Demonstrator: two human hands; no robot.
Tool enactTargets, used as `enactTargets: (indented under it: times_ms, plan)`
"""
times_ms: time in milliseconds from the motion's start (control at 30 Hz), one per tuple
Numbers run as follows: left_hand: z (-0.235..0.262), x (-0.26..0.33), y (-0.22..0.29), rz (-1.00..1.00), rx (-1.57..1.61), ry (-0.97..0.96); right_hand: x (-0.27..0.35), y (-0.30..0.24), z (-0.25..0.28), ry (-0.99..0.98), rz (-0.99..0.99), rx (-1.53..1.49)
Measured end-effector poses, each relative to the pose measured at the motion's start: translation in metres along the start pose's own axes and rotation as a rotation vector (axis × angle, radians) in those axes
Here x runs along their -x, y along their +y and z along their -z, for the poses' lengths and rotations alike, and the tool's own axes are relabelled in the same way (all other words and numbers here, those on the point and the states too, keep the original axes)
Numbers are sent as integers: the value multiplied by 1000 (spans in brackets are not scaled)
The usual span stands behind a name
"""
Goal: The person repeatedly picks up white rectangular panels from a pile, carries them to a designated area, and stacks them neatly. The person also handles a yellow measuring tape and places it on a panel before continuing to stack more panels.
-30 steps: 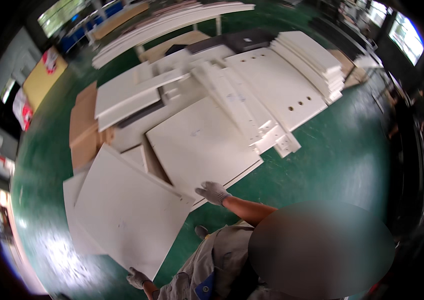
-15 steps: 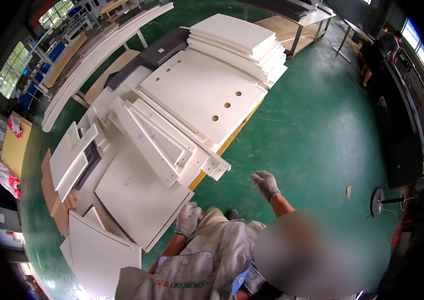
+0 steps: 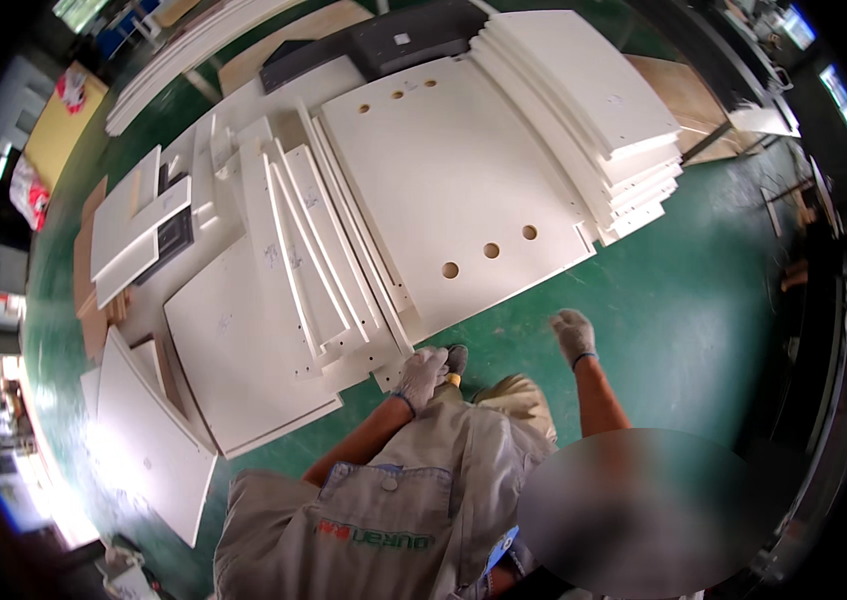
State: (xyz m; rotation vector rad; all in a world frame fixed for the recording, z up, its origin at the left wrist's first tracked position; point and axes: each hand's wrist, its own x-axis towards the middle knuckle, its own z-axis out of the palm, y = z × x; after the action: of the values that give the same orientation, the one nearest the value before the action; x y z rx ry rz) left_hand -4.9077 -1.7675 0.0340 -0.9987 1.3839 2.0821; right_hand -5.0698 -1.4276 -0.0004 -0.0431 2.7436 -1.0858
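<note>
Since half a second ago my left hand [image 3: 422, 374] has gone from beside the near edge of the wide white panel [image 3: 229, 345] to the near ends of the narrow white panels [image 3: 320, 225], while my right hand [image 3: 574, 337] remains out over the green floor [image 3: 664, 280]. From the left, I pick out a yellow board [image 3: 66, 135] standing far off, then brown sheets [image 3: 91, 290] beside small white panels. Nearer me on that side, a loose white panel [image 3: 149, 455] sits tilted, with neither hand on it. Next comes the wide panel, and then the narrow ones, lying side by side and slightly fanned, a few marked on their faces. My left fingers are bent in just beside those ends; I cannot tell whether they touch or grip anything. On the far side lies a dark panel [image 3: 374, 45]. Right of the narrow pieces I have a broad panel [image 3: 464, 165] with three round holes near and three far, then a stepped stack of white panels [image 3: 594, 90]. My right fingers are curled narrow, with nothing I can see in them, well apart from that stack.
</note>
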Motion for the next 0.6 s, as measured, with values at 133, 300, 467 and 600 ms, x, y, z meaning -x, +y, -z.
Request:
enactTargets:
  times_ms: [133, 300, 467, 600]
  plan:
    - [-17, -61, -39, 225, 763, 74, -96, 98, 10, 127, 7, 60]
    - [-36, -121, -67, 14, 1288, 355, -190, 94, 33, -62, -932, -881]
    - [-19, -161, -109, -256, 1310, 304, -235, 91, 22, -241, -1024, -1100]
    - [-60, -138, -39, -121, 1336, 659, -249, 98, 24, -286, -1023, -1009]
